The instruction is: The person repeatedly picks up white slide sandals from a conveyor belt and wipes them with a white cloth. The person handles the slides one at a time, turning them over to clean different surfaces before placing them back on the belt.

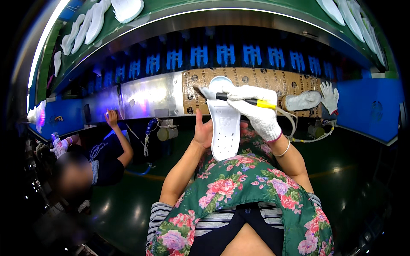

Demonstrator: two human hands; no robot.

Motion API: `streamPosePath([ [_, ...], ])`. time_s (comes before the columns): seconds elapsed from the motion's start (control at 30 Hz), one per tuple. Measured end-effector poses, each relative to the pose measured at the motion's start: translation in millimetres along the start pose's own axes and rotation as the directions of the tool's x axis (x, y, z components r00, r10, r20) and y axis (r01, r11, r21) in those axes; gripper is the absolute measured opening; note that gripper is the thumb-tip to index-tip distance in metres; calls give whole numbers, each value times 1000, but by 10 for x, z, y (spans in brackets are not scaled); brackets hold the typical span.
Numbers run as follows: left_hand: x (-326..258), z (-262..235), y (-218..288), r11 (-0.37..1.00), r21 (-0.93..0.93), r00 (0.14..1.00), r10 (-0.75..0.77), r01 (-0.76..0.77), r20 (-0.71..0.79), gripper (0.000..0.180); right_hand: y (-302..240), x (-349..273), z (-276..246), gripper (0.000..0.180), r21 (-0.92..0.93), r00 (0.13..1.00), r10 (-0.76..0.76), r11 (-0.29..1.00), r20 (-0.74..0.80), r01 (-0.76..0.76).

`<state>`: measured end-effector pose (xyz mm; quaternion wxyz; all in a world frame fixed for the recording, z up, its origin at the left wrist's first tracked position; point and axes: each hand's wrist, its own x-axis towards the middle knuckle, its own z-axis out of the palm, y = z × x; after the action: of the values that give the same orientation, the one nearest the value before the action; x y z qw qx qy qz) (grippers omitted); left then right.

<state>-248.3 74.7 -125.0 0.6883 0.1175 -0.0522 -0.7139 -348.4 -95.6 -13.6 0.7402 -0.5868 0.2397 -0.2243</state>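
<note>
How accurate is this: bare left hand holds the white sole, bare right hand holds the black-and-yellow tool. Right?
Not quite: the right hand isn't bare. The head view shows it in a white glove. The rest stands: it holds the black-and-yellow tool, and the bare left hand holds the white sole.

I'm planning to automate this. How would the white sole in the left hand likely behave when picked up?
The sole is probably light: the left hand cradles it from below. It seems more stiff than floppy: its ends show no clear sag.
</note>
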Motion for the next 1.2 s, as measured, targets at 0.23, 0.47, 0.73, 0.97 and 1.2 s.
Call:
streamPosePath([
  [0.23,147,282,174,989,-46,977,129,-138,-169,112,24,30,-16,24,-316,961,-262,907,93,278],
  [0.47,428,383,78,902,352,892,356,-251,-277,92,-6,137,-128,34,-609,758,-574,493,309,621],
  [0.73,406,211,-115,875,475,917,259,-90,-304,96,261,-206,-12,36,-676,765,-603,469,226,569],
  [0.97,388,109,-210,892,408,864,353,-195,-359,95,263,-220,-26,24,-582,848,-527,674,52,455],
  [1.2,151,-452,-209,935,286,910,293,-209,-294,98,81,-228,-99,30,-425,801,-462,681,381,596],
])
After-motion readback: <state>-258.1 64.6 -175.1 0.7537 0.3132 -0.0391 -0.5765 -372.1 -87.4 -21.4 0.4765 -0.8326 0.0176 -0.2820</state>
